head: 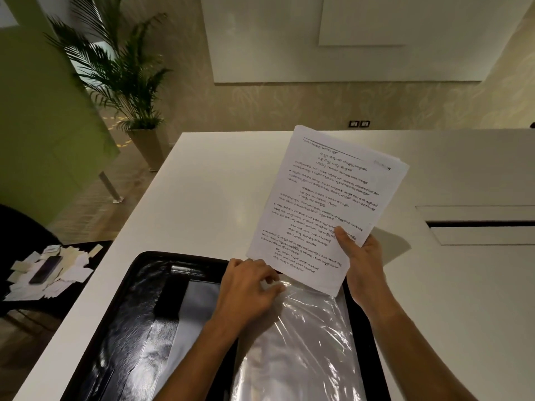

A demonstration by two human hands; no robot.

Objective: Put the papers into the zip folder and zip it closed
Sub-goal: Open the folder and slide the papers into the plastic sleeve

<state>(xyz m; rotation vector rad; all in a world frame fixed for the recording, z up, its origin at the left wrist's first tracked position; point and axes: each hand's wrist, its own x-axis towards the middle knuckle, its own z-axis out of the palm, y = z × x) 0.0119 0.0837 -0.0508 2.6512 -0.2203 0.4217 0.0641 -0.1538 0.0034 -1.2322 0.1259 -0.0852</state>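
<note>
Papers held over the open folder

Papers [324, 204], a thin stack of printed sheets, sat in our right hand [362, 256], tilted so that the top corner leaned away from us and the bottom edge hung just above the far end of the folder [139, 314]. Our right thumb lay across the printed face near the lower right side, and the other right fingers were hidden behind the sheets, so the hand was clamped on the stack. The lowest corner of the papers overlapped the clear plastic sleeve [304, 342] inside the folder; we could not tell whether it touched the sleeve or only hovered over it.

The folder lay open and flat on the white bench [202, 198], right at the near edge, its black glossy lining on the left and the crinkled clear sleeve on the right. Our left hand [249, 287] rested on the far end of that sleeve, just beside the lower edge of the papers. Its fingers [275, 287] were curled loosely, thumb and fingertips close together at the plastic; whether they pinched the film we could not tell.

Off to the left, on a lower dark surface, a phone [46, 269] lay on a scatter of paper scraps [66, 280]. A potted palm [121, 76] stood on the floor beyond the far left corner of the bench.
</note>
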